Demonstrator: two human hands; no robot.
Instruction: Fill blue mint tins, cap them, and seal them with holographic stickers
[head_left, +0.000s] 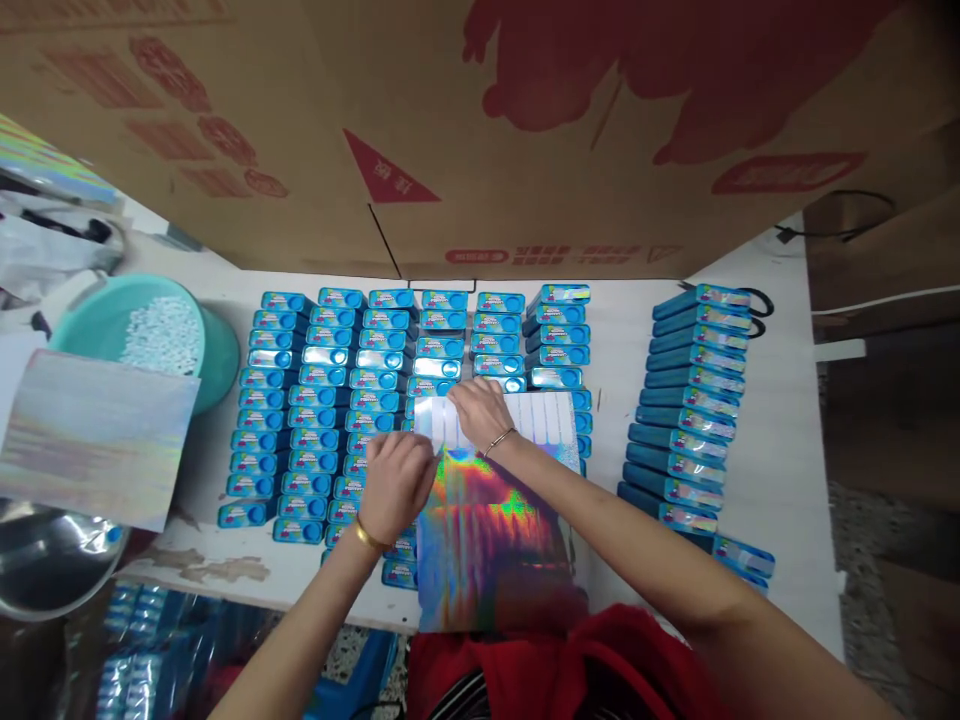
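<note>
Our left grip (pixel 396 482) pinches the foil sheet (pixel 487 520) at nine o'clock; our right grip (pixel 480 412) presses its top, over blue boxes (pixel 330 400).

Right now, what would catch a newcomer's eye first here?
The rows of small blue boxes covering the white table, and the shiny rainbow sheet at the near edge. The left hand and right hand work at its top, below a big cardboard box.

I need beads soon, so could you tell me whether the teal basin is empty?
Not empty: the teal basin holds a heap of small white pieces.
</note>
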